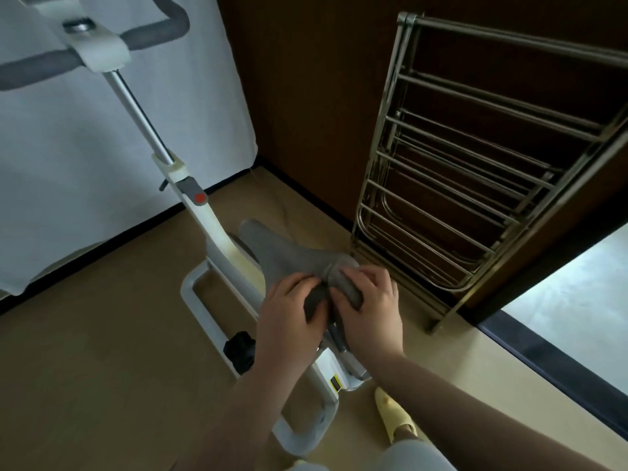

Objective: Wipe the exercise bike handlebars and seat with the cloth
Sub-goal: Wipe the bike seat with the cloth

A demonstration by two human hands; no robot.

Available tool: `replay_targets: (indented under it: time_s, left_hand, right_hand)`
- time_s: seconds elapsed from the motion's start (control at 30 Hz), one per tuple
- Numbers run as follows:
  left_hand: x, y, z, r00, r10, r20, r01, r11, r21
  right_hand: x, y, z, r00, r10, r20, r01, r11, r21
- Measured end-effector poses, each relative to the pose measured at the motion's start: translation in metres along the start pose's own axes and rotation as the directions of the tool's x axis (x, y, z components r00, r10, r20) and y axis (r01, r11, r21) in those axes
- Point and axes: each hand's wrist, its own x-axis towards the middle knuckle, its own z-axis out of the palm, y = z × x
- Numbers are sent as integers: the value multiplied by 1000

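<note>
Hands [292, 311] on grey seat [289, 253]

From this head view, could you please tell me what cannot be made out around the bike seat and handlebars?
- Cloth: none can be told apart; both hands, left hand and right hand, cover the rear of the grey seat.
- Handlebars: the left end is cut off by the picture's edge, and the top by the upper edge.
- Bike frame: its rear part is hidden under the forearms.
- Drying rack: its right side is cut off by the edge.
</note>
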Motion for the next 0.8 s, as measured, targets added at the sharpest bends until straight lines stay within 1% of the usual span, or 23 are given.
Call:
replay_targets:
  time_s: [0.03,0.07,0.1,0.17,0.2,0.23,0.3,0.33,0.4,0.47,0.5,0.53,0.6,0.67,0.7,0.77,0.8]
  left_hand:
    - [-1,0,1,1000,0,-11,0,1000,-6]
    - [-3,-1,2,1000,-4,-17,4,1000,-8]
    - [-4,-1,3,1000,-10,-23,10,1000,-8]
    - [-5,-1,3,999,-16,-30,16,1000,-5]
    - [-5,-1,2,1000,-14,-25,13,1000,-10]
    - [-6,-2,1,1000,-11,-14,11,1000,-23]
    - [-6,-3,-2,1000,-12,5,12,998,-54]
    - [-6,-3,-2,1000,-15,9,15,998,-64]
    - [-6,-4,-1,999,-36,6,36,996,-83]
    - [-6,-4,1,998,-57,-12,56,993,-107]
    - [-6,-4,1,998,-56,-22,53,992,-118]
    - [-6,-4,1,998,-52,-27,48,990,-131]
    - [-6,-4,-1,998,-54,-16,51,985,-163]
    - [-5,-6,-1,999,-54,-5,52,985,-162]
    - [-5,-7,0,998,-56,-11,54,987,-149]
    - [-5,-7,1,997,-70,-22,66,988,-137]
    - [-6,-5,0,997,-74,-19,70,988,-140]
  right_hand:
    - [1,2,-3,999,-45,27,45,999,-26]
    - [10,6,-5,998,-36,54,38,999,-37]
    - [21,8,-8,997,14,71,-12,999,-31]
    - [28,4,-8,994,92,56,-91,996,-20]
    - [21,2,-6,998,63,24,-62,997,-51]
    - [11,0,-4,1000,-18,4,18,994,-108]
    - [-4,-1,-3,982,-180,50,186,970,-159]
    - [0,2,-5,976,-201,83,212,966,-150]
    - [18,6,-8,987,-123,101,134,985,-108]
    - [21,2,-5,997,-51,52,55,994,-98]
    - [14,-2,-3,998,-63,19,65,991,-118]
    - [5,-6,-1,993,-114,12,115,981,-159]
    - [-5,-6,-4,964,-241,110,259,945,-198]
    - [16,4,-13,940,-263,216,308,928,-211]
    - [27,9,-16,948,-240,211,285,933,-219]
    - [34,10,-15,986,-126,109,145,972,-186]
    - [28,9,-13,991,-120,67,130,975,-181]
